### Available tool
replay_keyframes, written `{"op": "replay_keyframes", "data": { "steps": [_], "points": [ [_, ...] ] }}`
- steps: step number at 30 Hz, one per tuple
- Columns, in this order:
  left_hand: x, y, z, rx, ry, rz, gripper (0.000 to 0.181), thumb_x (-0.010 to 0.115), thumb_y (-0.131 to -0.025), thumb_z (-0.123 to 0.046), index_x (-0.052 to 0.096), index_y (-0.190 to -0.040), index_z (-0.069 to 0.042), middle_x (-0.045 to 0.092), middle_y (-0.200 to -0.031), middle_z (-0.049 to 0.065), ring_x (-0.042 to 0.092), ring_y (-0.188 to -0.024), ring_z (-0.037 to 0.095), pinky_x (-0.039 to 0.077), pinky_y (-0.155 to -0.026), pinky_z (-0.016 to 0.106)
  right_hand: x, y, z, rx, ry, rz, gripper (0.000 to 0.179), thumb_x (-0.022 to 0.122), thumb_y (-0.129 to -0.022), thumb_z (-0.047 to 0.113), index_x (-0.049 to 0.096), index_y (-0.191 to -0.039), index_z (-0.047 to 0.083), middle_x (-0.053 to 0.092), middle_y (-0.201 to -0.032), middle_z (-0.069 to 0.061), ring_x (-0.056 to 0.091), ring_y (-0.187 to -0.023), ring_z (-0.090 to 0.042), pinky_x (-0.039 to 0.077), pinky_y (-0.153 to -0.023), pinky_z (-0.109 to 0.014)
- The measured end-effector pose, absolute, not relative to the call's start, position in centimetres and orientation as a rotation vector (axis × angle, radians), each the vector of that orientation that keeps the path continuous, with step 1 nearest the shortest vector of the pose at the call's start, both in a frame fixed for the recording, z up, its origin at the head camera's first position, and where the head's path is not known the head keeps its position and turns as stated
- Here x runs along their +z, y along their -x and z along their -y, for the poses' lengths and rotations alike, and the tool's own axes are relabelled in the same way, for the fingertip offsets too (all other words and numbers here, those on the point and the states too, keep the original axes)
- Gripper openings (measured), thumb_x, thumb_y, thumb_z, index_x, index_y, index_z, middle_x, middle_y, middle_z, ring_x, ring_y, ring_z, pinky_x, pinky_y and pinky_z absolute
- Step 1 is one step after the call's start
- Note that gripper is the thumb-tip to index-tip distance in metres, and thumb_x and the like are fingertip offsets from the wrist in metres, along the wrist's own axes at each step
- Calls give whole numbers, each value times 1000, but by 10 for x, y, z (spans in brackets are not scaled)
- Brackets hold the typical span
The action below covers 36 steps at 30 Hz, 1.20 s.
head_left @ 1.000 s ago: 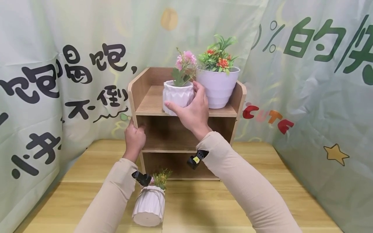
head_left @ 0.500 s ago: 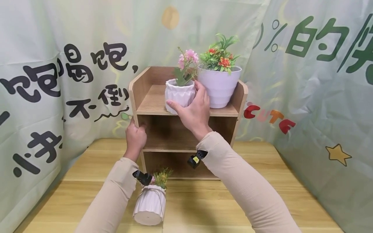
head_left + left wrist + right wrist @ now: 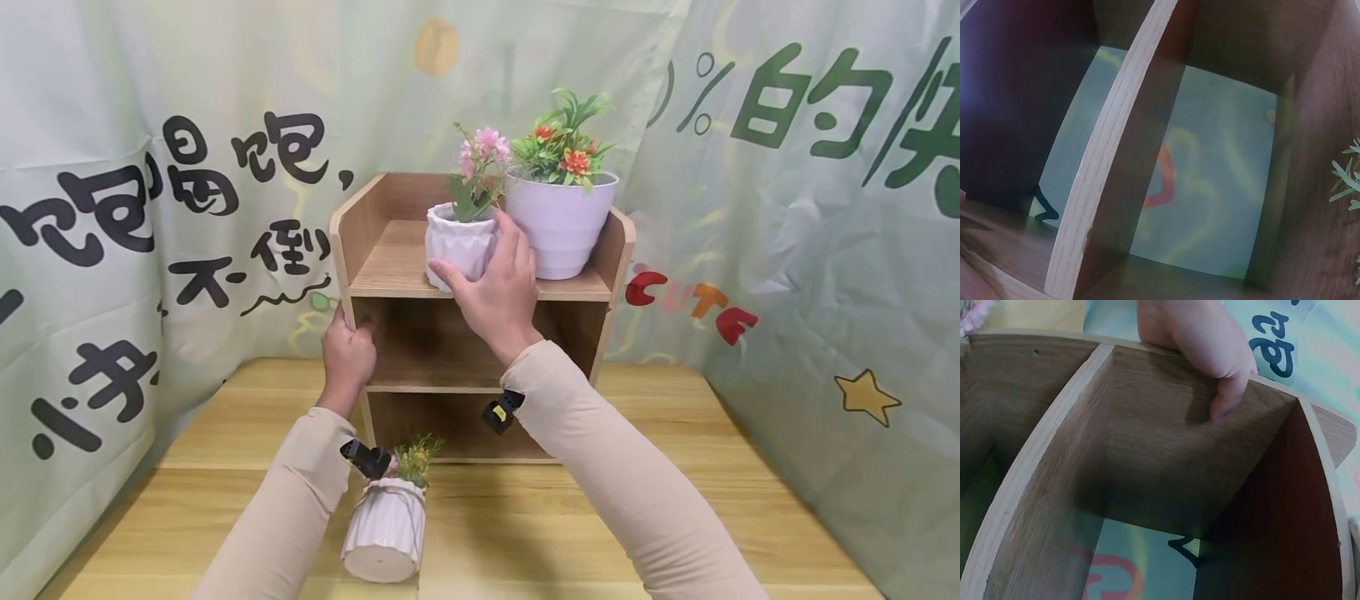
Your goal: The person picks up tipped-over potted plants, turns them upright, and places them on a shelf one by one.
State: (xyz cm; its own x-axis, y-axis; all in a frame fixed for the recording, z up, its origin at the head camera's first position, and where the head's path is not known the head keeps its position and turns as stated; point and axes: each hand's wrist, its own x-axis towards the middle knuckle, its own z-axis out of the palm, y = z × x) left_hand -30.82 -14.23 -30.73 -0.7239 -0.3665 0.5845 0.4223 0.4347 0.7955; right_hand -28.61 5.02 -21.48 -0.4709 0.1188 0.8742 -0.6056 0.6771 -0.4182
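Note:
My right hand holds a small white ribbed flowerpot with pink flowers, thumb at its front and fingers round its right side. This pot is upright at the front of the top board of a wooden shelf unit. Just to its right, on the same board, stands a larger white pot with red-orange flowers. My left hand grips the unit's left side panel. In the right wrist view, that hand's thumb lies against the panel's inner face.
Another white pot, tied with string, lies tipped over on the wooden table in front of the unit, base towards me. A middle board divides the unit's open-backed compartments. A printed curtain hangs behind and beside the table.
The small pot with pink flowers has shifted slightly right and back on the top board, with my right hand on it. My left hand keeps its grip on the side panel.

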Motion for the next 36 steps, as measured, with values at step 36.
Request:
{"op": "replay_keyframes", "data": {
  "steps": [36],
  "points": [
    [-310, 309, 142, -1384, 36, 1952, 33, 55, -89, -10, 59, -120, 2, 62, -112, 31, 56, -110, 45, 41, -95, 56, -236, 301, -51, 256, -502, 1681, 35, 62, -93, 19, 65, -128, 17, 49, -144, -9, 39, -131, -47, 55, -70, -54]
  ]
}}
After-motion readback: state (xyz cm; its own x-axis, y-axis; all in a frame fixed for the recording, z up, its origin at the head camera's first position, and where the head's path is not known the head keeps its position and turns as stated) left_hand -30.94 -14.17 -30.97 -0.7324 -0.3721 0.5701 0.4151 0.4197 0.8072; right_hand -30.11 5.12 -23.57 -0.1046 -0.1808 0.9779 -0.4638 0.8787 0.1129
